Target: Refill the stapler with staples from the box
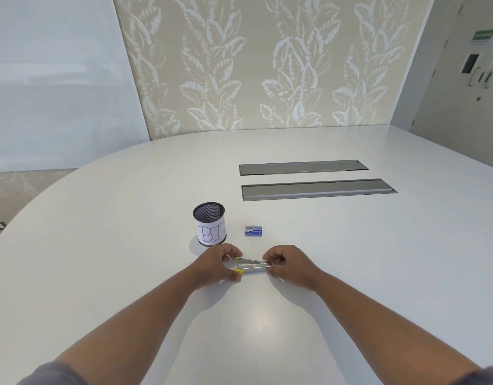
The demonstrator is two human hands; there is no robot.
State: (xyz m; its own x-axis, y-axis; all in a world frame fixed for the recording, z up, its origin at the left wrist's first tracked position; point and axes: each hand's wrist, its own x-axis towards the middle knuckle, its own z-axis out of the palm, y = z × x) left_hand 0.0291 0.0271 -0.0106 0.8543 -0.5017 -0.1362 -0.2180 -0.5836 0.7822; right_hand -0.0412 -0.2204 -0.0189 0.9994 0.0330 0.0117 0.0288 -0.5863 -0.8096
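A small metal stapler (252, 265) with yellow ends lies across the white table (350, 259) in front of me, its top swung open from the base. My left hand (216, 263) grips its yellow left end. My right hand (288, 263) pinches its right end. A small blue staple box (254, 230) lies closed on the table a little beyond the stapler, apart from both hands.
A black mesh cup (209, 223) with a paper label reading "BIN" stands left of the staple box. Two long grey cable hatches (303, 167) (318, 189) are set into the table farther back. A patterned wall stands behind.
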